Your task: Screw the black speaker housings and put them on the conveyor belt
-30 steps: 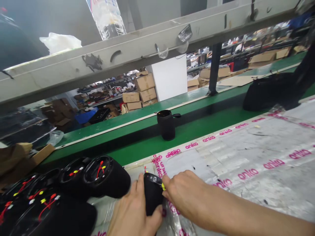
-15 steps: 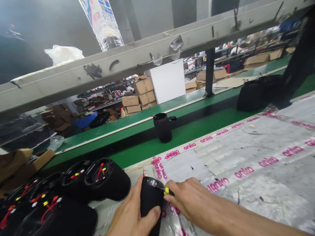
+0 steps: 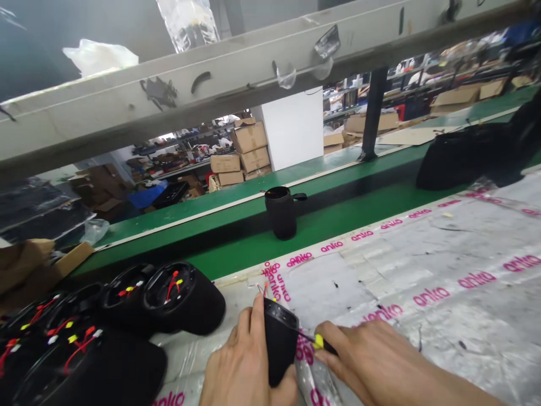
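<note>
My left hand (image 3: 243,358) is wrapped around a black fabric-covered speaker housing (image 3: 281,344), which stands tilted on the table with its open rim up. A thin red wire with a connector (image 3: 266,288) sticks up at the rim, beside my fingertips. In my right hand (image 3: 359,352), closed, is a screwdriver (image 3: 318,341) with a yellow-and-black handle. Its thin shaft points left, and the tip is at the right side of the rim; whether it is under the edge I cannot tell.
Several larger black housings (image 3: 186,299) with red wires and yellow connectors stand at left. A black housing with a strap (image 3: 281,214) stands on the green conveyor belt (image 3: 236,248), and dark ones (image 3: 456,158) farther right. A grey beam (image 3: 236,70) crosses above. Printed plastic (image 3: 401,265) covers the table.
Both hands, the housing and the screwdriver have shifted right in view. The screwdriver's handle is farther from the rim, with more shaft showing. The camera view has also shifted.
</note>
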A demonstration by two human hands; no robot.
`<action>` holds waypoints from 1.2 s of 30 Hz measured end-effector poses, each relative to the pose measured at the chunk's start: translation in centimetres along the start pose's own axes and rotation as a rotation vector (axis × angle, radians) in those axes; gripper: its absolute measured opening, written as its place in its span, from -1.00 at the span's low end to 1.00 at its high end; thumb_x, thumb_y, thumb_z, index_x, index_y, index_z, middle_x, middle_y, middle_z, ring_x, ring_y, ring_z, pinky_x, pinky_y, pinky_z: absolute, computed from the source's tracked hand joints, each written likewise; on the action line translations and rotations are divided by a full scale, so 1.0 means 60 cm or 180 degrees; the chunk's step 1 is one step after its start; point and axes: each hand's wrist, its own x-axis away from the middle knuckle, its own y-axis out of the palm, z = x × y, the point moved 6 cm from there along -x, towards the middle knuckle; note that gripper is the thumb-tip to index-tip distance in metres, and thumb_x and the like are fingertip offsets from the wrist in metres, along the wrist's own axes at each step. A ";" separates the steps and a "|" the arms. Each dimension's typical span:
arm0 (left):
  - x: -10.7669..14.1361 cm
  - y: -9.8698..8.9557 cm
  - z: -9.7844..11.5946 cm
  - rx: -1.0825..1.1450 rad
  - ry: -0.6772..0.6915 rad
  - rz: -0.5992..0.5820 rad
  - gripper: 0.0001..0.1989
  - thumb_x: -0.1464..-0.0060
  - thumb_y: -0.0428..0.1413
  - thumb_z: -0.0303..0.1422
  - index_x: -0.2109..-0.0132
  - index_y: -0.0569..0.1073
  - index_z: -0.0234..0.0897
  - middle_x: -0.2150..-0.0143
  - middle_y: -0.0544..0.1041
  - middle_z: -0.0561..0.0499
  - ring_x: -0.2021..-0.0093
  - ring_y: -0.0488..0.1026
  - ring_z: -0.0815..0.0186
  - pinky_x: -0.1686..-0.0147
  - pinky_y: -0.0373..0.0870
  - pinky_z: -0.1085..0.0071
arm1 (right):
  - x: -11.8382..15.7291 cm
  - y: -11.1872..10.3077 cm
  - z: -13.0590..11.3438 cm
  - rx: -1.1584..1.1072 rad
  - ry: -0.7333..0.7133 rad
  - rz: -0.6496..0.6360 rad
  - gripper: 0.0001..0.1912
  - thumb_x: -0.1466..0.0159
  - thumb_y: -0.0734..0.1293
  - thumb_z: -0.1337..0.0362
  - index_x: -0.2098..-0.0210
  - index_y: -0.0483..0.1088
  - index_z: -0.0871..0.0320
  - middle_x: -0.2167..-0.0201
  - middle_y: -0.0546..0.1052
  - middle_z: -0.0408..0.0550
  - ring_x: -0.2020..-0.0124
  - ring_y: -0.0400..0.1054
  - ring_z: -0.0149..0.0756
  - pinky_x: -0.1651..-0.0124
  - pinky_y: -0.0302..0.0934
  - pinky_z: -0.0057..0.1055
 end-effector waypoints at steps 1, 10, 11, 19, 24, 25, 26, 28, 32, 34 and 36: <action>-0.001 -0.001 -0.002 0.0032 -0.0016 0.0025 -0.14 -0.07 0.01 -0.22 -0.45 -0.12 -0.35 -0.28 0.29 -0.29 -0.05 0.50 -0.05 0.04 0.44 0.14 | 0.008 -0.017 0.006 -0.0173 0.0063 0.0223 -0.89 -0.43 0.19 0.25 0.25 0.29 0.05 0.59 0.48 -0.22 0.65 0.41 -0.19 0.62 0.08 -0.31; -0.001 0.001 -0.005 0.0055 0.0037 0.0221 -0.18 -0.09 0.00 -0.23 -0.43 -0.08 -0.36 -0.28 0.30 -0.28 -0.07 0.49 0.01 0.03 0.43 0.20 | -0.033 -0.009 0.003 -0.0267 0.0486 -0.0123 -0.86 -0.41 0.23 0.19 0.28 0.30 0.06 0.61 0.48 -0.20 0.63 0.41 -0.15 0.61 -0.11 -0.31; -0.001 0.000 -0.004 0.0051 0.0041 0.0237 -0.19 -0.09 0.00 -0.24 -0.43 -0.07 -0.35 -0.28 0.29 -0.28 -0.07 0.49 0.02 0.02 0.42 0.20 | -0.043 0.005 -0.002 -0.0289 0.0500 -0.0242 -0.88 -0.40 0.25 0.20 0.27 0.30 0.06 0.59 0.49 -0.19 0.60 0.43 -0.12 0.59 -0.14 -0.31; 0.000 -0.003 -0.001 0.0101 0.0046 0.0198 -0.20 -0.08 -0.01 -0.25 -0.42 -0.04 -0.39 -0.24 0.33 -0.31 -0.01 0.52 -0.01 0.05 0.44 0.15 | -0.059 0.031 -0.017 -0.0431 0.0445 -0.0427 -0.93 -0.41 0.24 0.27 0.24 0.30 0.10 0.53 0.52 -0.15 0.56 0.45 -0.12 0.56 -0.23 -0.32; -0.003 0.001 -0.003 0.0126 0.0055 0.0151 -0.18 -0.08 -0.02 -0.24 -0.43 -0.08 -0.37 -0.25 0.31 -0.30 0.00 0.52 -0.02 0.07 0.44 0.13 | -0.060 0.041 -0.019 -0.0362 0.0421 -0.0361 -0.90 -0.41 0.23 0.25 0.26 0.29 0.10 0.54 0.50 -0.15 0.57 0.44 -0.09 0.53 -0.24 -0.31; -0.003 0.001 -0.003 0.0125 0.0053 0.0134 -0.19 -0.08 -0.03 -0.24 -0.43 -0.08 -0.37 -0.26 0.31 -0.30 -0.01 0.52 -0.03 0.07 0.45 0.12 | -0.060 0.044 -0.018 -0.0377 0.0434 -0.0372 -0.91 -0.41 0.24 0.25 0.25 0.29 0.09 0.53 0.50 -0.15 0.57 0.44 -0.09 0.53 -0.24 -0.31; -0.003 0.001 -0.003 0.0119 0.0043 0.0118 -0.18 -0.08 -0.03 -0.25 -0.43 -0.08 -0.37 -0.26 0.31 -0.29 -0.01 0.52 -0.03 0.07 0.45 0.11 | -0.060 0.046 -0.018 -0.0405 0.0447 -0.0387 -0.92 -0.40 0.24 0.24 0.24 0.29 0.09 0.52 0.51 -0.15 0.56 0.44 -0.09 0.53 -0.23 -0.31; -0.004 0.002 -0.004 0.0097 0.0016 0.0087 -0.18 -0.08 -0.03 -0.24 -0.44 -0.09 -0.36 -0.25 0.31 -0.28 0.01 0.53 -0.04 0.09 0.46 0.10 | -0.060 0.049 -0.018 -0.0446 0.0439 -0.0406 -0.92 -0.40 0.24 0.24 0.23 0.29 0.08 0.50 0.51 -0.15 0.55 0.44 -0.09 0.54 -0.23 -0.31; -0.005 0.003 -0.005 0.0046 0.0003 0.0117 -0.18 -0.08 -0.03 -0.22 -0.44 -0.09 -0.34 -0.26 0.31 -0.30 -0.01 0.52 -0.02 0.06 0.45 0.14 | -0.060 0.049 -0.022 -0.0309 0.0298 -0.0362 -0.91 -0.41 0.23 0.24 0.23 0.27 0.09 0.53 0.51 -0.15 0.57 0.45 -0.08 0.53 -0.23 -0.30; -0.005 0.005 -0.005 0.0035 -0.0007 0.0127 -0.18 -0.08 -0.02 -0.22 -0.44 -0.08 -0.33 -0.26 0.31 -0.30 0.00 0.52 -0.02 0.05 0.45 0.16 | -0.060 0.049 -0.023 -0.0229 0.0303 -0.0377 -0.91 -0.41 0.23 0.24 0.24 0.26 0.09 0.55 0.50 -0.15 0.58 0.45 -0.08 0.54 -0.25 -0.30; -0.004 0.005 -0.005 0.0013 -0.0038 0.0135 -0.17 -0.08 -0.01 -0.21 -0.43 -0.07 -0.33 -0.27 0.30 -0.30 0.02 0.54 -0.02 0.07 0.45 0.16 | -0.061 0.051 -0.023 -0.0155 0.0322 -0.0398 -0.90 -0.40 0.25 0.23 0.24 0.25 0.09 0.57 0.50 -0.16 0.60 0.45 -0.09 0.56 -0.28 -0.30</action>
